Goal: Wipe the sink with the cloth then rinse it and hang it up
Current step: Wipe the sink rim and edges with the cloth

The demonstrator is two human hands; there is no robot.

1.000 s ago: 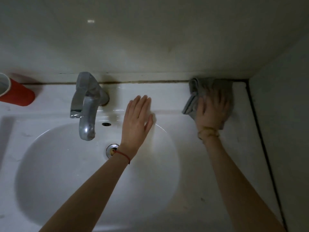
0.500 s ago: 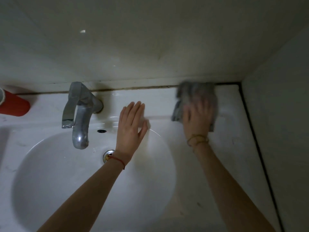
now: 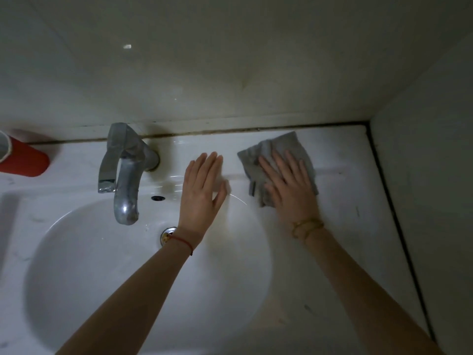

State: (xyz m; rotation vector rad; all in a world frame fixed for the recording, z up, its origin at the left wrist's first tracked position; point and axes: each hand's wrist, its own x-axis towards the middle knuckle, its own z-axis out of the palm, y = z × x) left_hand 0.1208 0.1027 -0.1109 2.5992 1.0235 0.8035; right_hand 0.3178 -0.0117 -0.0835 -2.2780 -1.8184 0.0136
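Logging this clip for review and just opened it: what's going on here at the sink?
A person is wiping the white sink surround. The right hand presses a grey cloth flat on the ledge right of the basin, near the back wall. The left hand rests open on the rim beside the metal tap, holding nothing. No water is running. A red cup lies on the ledge at far left. Rinsing and hanging are not yet done.

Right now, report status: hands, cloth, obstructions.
Right hand flat, pressing grey cloth on sink ledge. Left hand open on basin rim. Faucet to the left, clear of cloth.
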